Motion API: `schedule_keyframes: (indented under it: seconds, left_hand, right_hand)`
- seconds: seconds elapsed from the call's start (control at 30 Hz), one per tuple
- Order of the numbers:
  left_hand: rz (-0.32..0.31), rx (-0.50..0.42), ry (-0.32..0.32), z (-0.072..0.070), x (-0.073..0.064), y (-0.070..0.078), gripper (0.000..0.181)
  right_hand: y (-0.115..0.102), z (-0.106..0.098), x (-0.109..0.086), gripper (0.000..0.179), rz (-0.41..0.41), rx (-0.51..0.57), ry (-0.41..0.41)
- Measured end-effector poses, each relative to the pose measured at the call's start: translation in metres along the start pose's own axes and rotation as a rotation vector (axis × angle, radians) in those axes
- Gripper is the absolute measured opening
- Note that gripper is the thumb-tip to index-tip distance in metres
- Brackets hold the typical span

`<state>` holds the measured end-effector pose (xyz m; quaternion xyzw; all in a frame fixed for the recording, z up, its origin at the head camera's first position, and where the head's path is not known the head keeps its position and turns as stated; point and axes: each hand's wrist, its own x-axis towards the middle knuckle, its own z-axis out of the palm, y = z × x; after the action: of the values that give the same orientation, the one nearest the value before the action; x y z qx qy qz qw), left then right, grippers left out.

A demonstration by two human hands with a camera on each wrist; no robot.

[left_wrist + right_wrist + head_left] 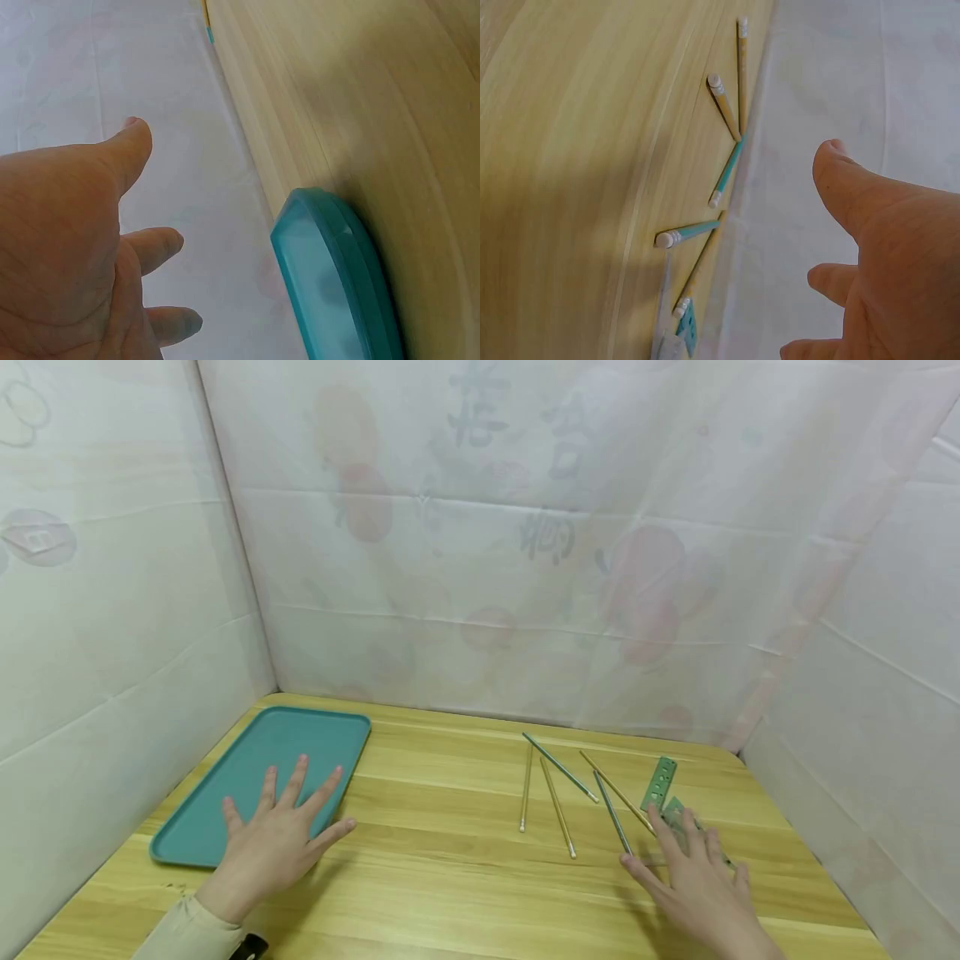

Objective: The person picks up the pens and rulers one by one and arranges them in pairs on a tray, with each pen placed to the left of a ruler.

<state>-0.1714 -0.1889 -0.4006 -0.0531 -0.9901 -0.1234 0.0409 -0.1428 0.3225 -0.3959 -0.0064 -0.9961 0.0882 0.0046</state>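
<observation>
White printed cloth walls (420, 635) on three sides; wood-grain desk (420, 902) below. Head view: teal rectangular tray (322, 735) lies flat along the desk's left side, perhaps to suit the left hand's reach; left hand (277, 847) spread wide above its near right part, grasping nothing; right hand (697, 885) spread too, over the near end of a green stencil ruler (658, 783) and a second green piece (672, 810), part hidden; three gold pencils (557, 808) and two teal pencils (560, 767) lie loosely, eraser ends toward the person, angles varied, so probably not deliberately lined up. Left wrist view: thumb and two fingers extended, apart from the tray; palm bare, which suits a hand merely held ready. Right wrist view: thumb straight, palm bare, pencils well apart from it; clear plastic strip (662, 307) near one teal eraser end, its full outline not shown.
</observation>
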Motion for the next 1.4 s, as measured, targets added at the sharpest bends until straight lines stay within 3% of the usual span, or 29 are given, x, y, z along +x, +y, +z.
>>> schedule_keyframes:
  seconds: [0.23, 0.63, 0.9, 1.2, 1.4]
  left_hand:
    - [0.004, 0.001, -0.002, -0.002, 0.0, -0.001, 0.085]
    - [-0.036, -0.014, -0.032, -0.014, -0.001, -0.018, 0.093]
    - [-0.075, -0.032, -0.043, -0.019, -0.007, -0.04, 0.095]
    - [-0.124, -0.007, -0.067, -0.021, -0.021, -0.081, 0.096]
    - [-0.133, -0.003, -0.065, -0.024, -0.03, -0.099, 0.096]
  right_hand:
    - [-0.003, 0.001, 0.002, 0.094, -0.022, -0.009, -0.008]
    - [-0.014, 0.004, 0.006, 0.09, -0.073, 0.009, 0.018]
    - [-0.029, 0.005, 0.014, 0.089, -0.109, 0.005, -0.007]
    - [-0.054, 0.01, 0.026, 0.085, -0.17, 0.033, -0.029]
    - [-0.077, 0.008, 0.037, 0.08, -0.21, 0.063, -0.045]
